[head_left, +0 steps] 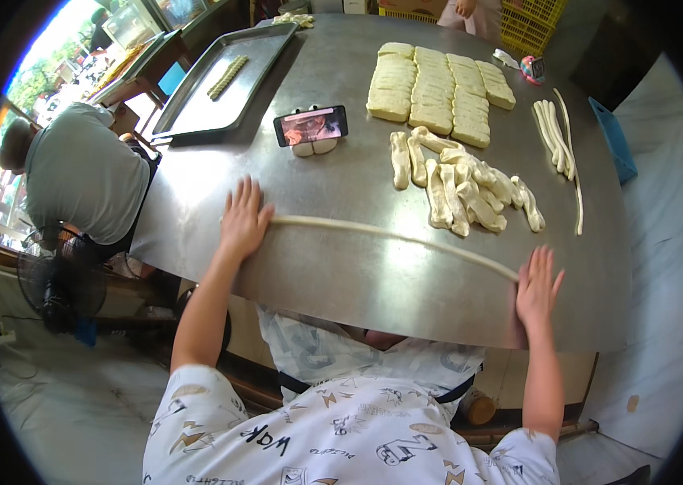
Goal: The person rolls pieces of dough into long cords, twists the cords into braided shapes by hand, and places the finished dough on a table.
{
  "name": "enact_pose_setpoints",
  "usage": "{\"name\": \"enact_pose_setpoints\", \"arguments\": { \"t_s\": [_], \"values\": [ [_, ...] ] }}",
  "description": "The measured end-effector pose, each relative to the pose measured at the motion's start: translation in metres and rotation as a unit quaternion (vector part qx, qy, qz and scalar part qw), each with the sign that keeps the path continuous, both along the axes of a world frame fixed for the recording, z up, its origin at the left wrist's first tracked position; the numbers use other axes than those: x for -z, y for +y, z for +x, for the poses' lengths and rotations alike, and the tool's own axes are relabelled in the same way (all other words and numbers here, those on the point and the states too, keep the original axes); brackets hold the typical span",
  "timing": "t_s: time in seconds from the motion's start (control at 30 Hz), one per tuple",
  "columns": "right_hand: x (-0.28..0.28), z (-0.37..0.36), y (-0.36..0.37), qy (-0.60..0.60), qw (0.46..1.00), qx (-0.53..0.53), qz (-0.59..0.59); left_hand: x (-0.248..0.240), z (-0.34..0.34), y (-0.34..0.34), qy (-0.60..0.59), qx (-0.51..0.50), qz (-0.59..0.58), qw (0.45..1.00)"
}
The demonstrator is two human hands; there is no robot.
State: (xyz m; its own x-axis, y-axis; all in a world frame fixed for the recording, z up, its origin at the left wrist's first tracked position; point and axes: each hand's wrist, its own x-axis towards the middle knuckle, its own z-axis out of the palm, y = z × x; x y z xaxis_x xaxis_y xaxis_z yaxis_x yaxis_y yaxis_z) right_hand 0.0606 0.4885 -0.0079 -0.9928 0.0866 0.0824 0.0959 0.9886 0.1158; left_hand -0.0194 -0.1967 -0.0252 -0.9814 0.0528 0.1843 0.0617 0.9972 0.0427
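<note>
A long thin dough rope (pixel 390 235) stretches across the steel table (pixel 333 283) in front of me. My left hand (pixel 245 217) lies flat over its left end, fingers stretched out. Over the right end, near the table's front right, my right hand (pixel 537 289) is flat too, with its fingers apart. Beyond the rope is a loose pile of short dough strips (pixel 463 182). Behind that pile, large dough slabs (pixel 432 89) lie side by side. Several thinner dough ropes (pixel 553 139) rest at the far right.
A phone (pixel 311 126) on a stand plays a picture mid-table. At the back left, a metal tray (pixel 248 73) holds one twisted dough piece (pixel 227 78). A blue bin (pixel 614 141) stands by the right edge. One person (pixel 83 174) sits left near a fan (pixel 59 279); another stands at the far side.
</note>
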Motion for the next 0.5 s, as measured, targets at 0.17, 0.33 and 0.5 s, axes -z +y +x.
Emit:
{"name": "enact_pose_setpoints", "arguments": {
  "t_s": [0.17, 0.33, 0.5],
  "values": [
    [-0.009, 0.085, 0.01, 0.054, 0.971, -0.141, -0.183, -0.006, 0.121, 0.006, 0.126, 0.047, 0.055, 0.989],
    [-0.053, 0.025, 0.002, -0.233, 0.718, -0.029, -0.655, -0.077, 0.058, 0.024, -0.271, -0.003, 0.462, 0.845],
    [-0.112, 0.001, 0.02, -0.216, 0.734, -0.058, -0.641, -0.123, 0.07, -0.003, -0.416, 0.028, 0.518, 0.747]
  ]
}}
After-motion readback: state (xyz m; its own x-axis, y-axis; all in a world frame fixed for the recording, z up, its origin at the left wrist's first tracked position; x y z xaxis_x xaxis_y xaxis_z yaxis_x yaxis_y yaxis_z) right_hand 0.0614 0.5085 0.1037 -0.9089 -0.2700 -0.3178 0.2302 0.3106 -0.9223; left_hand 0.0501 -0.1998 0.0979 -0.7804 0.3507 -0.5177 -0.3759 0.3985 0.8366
